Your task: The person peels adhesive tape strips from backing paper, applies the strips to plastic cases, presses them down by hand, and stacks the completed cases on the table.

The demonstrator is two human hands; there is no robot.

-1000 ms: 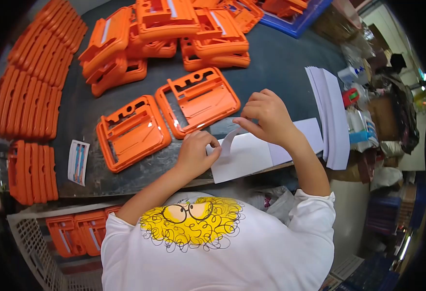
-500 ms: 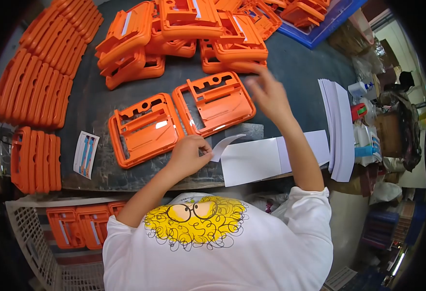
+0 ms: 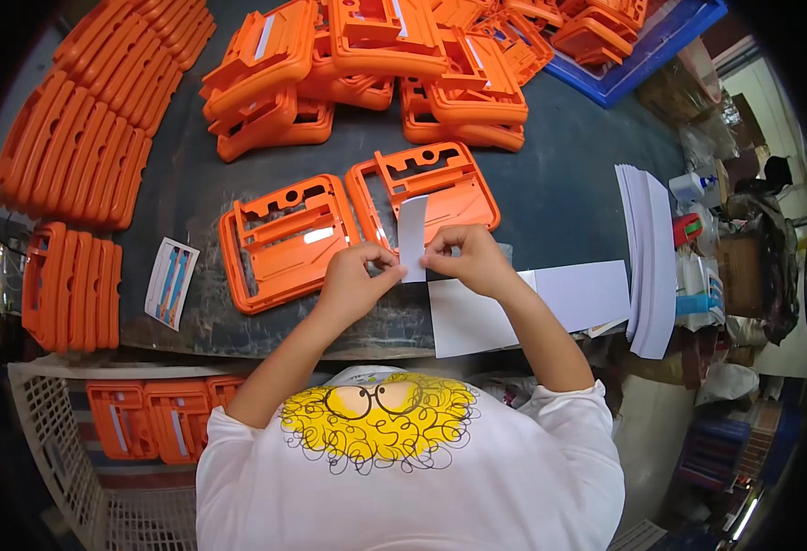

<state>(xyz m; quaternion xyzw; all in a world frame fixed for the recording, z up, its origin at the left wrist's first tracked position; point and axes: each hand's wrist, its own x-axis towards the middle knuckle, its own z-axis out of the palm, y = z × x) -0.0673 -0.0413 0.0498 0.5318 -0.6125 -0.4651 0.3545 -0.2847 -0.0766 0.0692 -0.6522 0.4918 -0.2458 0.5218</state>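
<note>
Between my two hands stands a narrow white paper strip [image 3: 412, 230], its lower end pinched from both sides. My left hand [image 3: 359, 274] is closed on the strip's left edge, and my right hand [image 3: 468, 257] grips its right edge. Just beyond lie two orange plastic frames side by side: the left frame [image 3: 298, 241] and the right frame [image 3: 449, 197], the latter partly hidden by the strip. A small pale patch shows on the left frame. White sheets [image 3: 582, 294] lie flat under and beside my right forearm.
Orange frames [image 3: 389, 46] are heaped at the back, with stacked rows [image 3: 73, 151] on the left. A blue tray [image 3: 605, 83] stands back right. A paper stack [image 3: 647, 266] lies right, a printed card [image 3: 172, 283] left. A white crate [image 3: 63, 441] holds more frames below the table edge.
My right hand has come down from the right frame's far edge to the paper strip and taken hold of it. The strip is now upright between both hands.
</note>
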